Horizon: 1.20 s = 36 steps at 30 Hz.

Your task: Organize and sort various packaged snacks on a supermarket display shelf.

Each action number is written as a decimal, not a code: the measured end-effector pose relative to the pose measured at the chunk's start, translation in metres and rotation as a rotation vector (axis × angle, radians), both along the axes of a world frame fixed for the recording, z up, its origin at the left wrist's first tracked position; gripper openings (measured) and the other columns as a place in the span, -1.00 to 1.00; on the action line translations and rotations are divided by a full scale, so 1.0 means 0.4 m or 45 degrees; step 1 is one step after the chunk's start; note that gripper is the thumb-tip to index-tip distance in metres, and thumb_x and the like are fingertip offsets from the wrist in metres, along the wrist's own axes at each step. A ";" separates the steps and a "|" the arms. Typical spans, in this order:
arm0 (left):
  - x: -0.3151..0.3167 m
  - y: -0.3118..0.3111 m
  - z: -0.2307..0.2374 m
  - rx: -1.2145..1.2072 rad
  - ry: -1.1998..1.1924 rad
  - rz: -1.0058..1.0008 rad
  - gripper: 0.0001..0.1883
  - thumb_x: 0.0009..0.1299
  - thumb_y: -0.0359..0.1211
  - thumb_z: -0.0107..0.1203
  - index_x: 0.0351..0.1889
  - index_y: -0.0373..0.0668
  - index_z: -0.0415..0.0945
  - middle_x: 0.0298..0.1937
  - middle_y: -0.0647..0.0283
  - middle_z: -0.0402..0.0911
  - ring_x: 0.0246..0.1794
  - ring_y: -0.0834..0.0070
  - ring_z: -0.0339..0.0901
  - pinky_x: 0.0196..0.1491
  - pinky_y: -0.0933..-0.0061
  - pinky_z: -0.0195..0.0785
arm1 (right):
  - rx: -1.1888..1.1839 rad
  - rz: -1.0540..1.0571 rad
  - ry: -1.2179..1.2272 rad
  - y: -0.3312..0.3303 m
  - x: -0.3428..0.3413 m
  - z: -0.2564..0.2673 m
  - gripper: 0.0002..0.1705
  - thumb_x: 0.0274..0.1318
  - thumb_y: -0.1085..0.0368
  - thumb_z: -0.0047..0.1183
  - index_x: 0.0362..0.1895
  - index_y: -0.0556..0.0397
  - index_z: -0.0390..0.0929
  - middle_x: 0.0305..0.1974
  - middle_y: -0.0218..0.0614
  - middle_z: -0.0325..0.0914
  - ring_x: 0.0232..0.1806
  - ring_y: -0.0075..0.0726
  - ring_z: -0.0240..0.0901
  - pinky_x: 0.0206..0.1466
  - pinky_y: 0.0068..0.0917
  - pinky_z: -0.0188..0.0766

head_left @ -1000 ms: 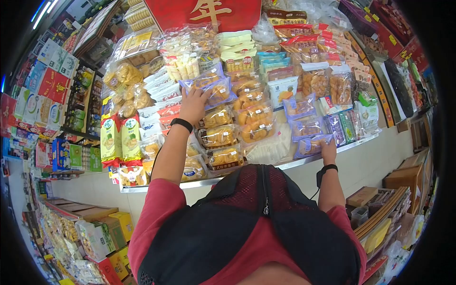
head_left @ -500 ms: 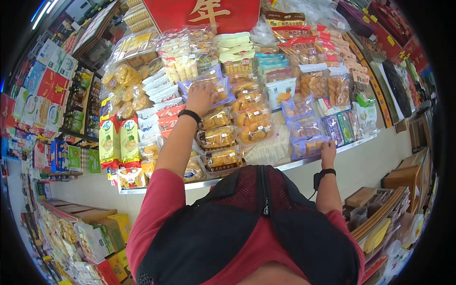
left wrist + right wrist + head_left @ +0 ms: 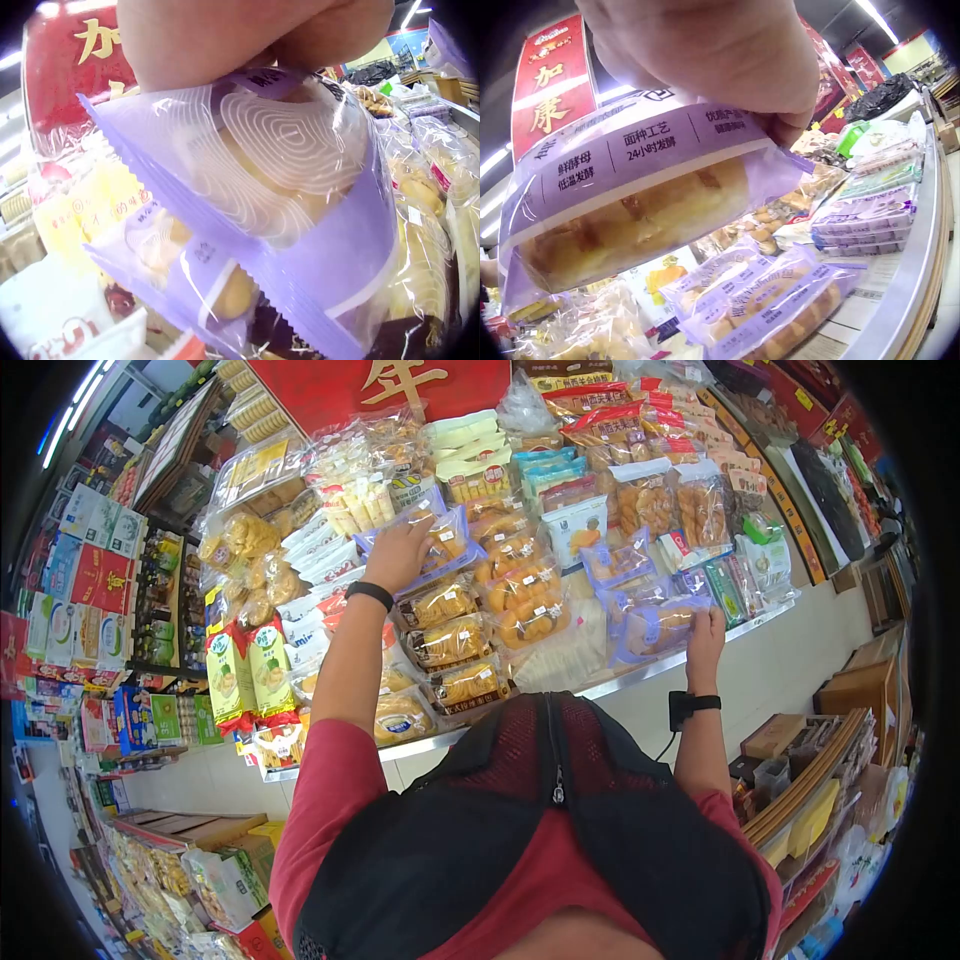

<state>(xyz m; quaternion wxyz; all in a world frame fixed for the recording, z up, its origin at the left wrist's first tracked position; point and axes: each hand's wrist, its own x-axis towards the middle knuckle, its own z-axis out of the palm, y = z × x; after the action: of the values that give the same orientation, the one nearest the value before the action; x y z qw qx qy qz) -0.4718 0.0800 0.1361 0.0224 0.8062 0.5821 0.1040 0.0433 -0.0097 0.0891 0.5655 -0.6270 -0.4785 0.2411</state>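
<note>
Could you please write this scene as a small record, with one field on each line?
Left hand: on a purple bread packet; firmness of grip unclear
Right hand: pinches one end of a second purple packet
Second packet's position: raised above other purple packets
Wrists: a black band on each
Surface: counter with a metal edge, displaying packaged baked goods
Behind: red banner, gold writing

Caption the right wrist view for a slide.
Right hand holding a purple bread packet above similar purple packets.
</note>
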 end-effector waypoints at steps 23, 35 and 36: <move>-0.029 0.008 -0.055 0.052 0.120 0.195 -0.21 0.33 0.19 0.00 0.39 -0.07 0.19 0.38 0.03 0.28 0.38 0.01 0.17 0.37 -0.18 -0.10 | -0.147 0.331 0.205 0.001 -0.285 0.094 -0.78 0.19 0.33 -0.06 -0.50 0.07 0.26 -0.50 -0.49 0.20 -0.42 -0.61 0.09 -0.36 -0.53 0.12; 0.247 -0.269 0.070 -0.806 -1.102 -0.212 -0.26 0.26 -0.23 0.29 0.38 -0.20 0.24 0.17 0.10 0.51 0.19 0.34 0.44 0.24 0.33 0.26 | -0.173 0.483 0.156 -0.002 -0.407 0.098 -0.79 0.25 0.25 0.04 -0.39 0.09 0.38 -0.55 -0.51 0.31 -0.50 -0.67 0.17 -0.48 -0.55 0.17; 0.245 -0.275 0.059 -0.850 -1.225 -0.151 -0.36 0.27 -0.33 0.28 0.32 -0.22 0.32 0.13 0.11 0.54 0.13 0.37 0.47 0.21 0.37 0.28 | -0.167 0.510 0.166 -0.006 -0.415 0.101 -0.79 0.26 0.24 0.04 -0.36 0.10 0.40 -0.55 -0.52 0.32 -0.50 -0.68 0.18 -0.47 -0.56 0.18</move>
<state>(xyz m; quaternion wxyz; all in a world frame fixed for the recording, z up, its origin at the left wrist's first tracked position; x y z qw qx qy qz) -0.3737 -0.0301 0.1598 0.5424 0.6488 0.4618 0.2676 -0.1229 -0.0119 0.1294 0.4941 -0.5380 -0.5391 0.4193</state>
